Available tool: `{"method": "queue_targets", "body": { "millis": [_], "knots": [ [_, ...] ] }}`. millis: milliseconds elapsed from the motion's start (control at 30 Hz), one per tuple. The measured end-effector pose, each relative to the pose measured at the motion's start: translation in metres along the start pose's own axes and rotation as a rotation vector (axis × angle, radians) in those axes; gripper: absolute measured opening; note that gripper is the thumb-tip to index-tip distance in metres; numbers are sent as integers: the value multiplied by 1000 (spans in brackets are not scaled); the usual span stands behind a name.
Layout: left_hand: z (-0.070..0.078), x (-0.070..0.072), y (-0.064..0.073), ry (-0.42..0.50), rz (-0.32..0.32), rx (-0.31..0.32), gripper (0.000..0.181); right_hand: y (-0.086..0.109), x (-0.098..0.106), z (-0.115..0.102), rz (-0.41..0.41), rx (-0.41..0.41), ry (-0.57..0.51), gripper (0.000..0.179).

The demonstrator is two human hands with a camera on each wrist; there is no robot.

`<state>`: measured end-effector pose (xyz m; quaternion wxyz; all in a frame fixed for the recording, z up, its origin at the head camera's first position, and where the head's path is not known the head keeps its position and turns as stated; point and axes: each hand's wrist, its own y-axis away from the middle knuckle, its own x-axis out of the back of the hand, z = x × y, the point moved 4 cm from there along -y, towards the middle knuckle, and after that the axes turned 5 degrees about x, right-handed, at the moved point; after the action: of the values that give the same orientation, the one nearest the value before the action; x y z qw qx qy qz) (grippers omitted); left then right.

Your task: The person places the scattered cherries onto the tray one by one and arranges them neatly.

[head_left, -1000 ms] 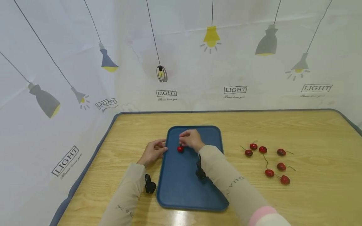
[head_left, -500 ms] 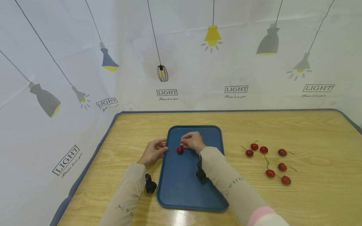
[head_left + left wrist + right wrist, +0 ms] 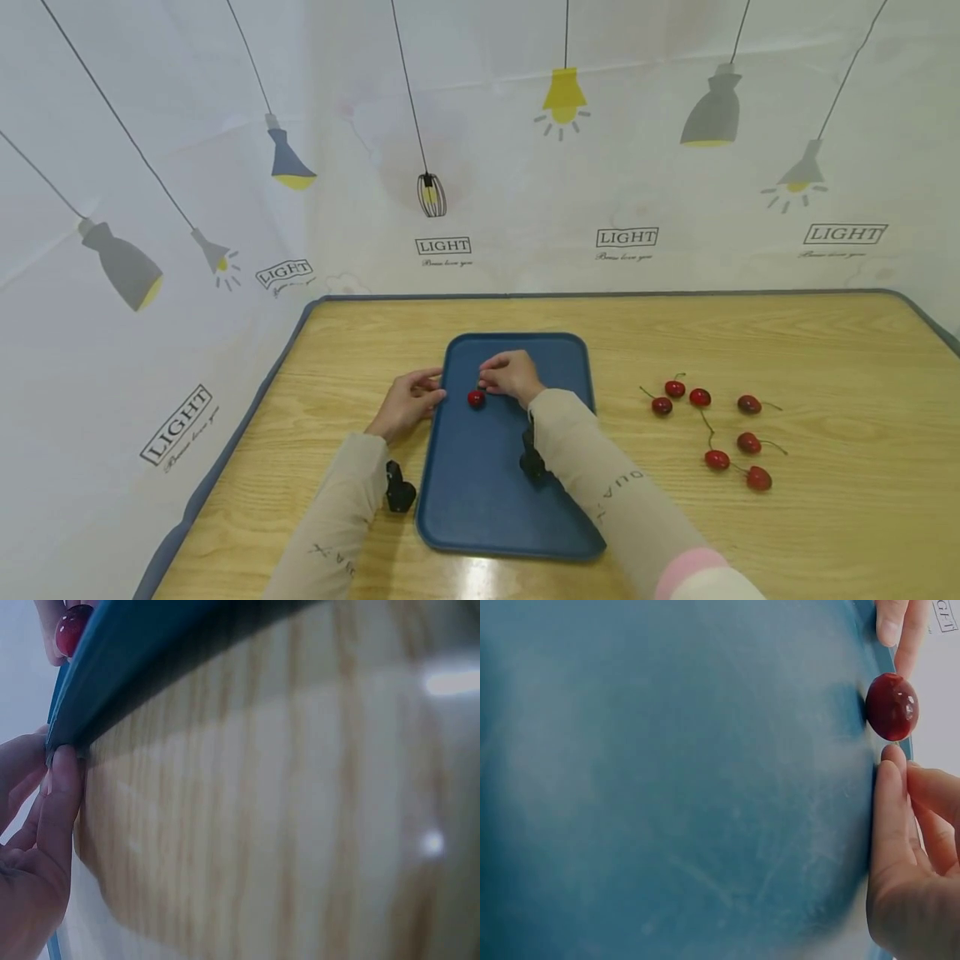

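Note:
A red cherry is at the left side of the blue tray, in its far half. My right hand is just to the right of the cherry, thumb and fingertips brought together where its stem comes out. In the right wrist view the cherry shows whole, right at those fingertips. My left hand holds the tray's left rim, and in the left wrist view its thumb and fingers meet at that edge.
Several cherries with stems lie loose on the wooden table to the right of the tray. A white curtain printed with lamps stands behind the table and along its left side.
My right hand has shifted slightly right and toward me, and the cherry slightly toward me. The left hand stays at the tray rim, and the loose cherries have not moved.

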<state>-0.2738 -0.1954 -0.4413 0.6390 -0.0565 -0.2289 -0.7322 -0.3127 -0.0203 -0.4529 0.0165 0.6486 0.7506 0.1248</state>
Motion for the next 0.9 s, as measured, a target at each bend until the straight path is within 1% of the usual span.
{"method": "queue_targets", "body": {
  "millis": [133,167,200,400,667,900],
  "knots": [
    [-12,-1,-9,-4,20,-4,42,0,0,0,2,1,3,11],
    [-12,-1,-10,-8,26,0,42,0,0,0,2,2,2,11],
    [-12,-1,-10,-5,29,6,42,0,0,0,1,4,3,12],
    [-12,-2,-11,5,15,-1,42,1,1,-2,-6,9,18,12],
    [-12,-1,-9,2,15,2,43,3,1,-5,-20,18,41,14],
    [-10,0,-8,-21,18,-6,43,5,5,-9,-26,24,72,16]
  ]
}}
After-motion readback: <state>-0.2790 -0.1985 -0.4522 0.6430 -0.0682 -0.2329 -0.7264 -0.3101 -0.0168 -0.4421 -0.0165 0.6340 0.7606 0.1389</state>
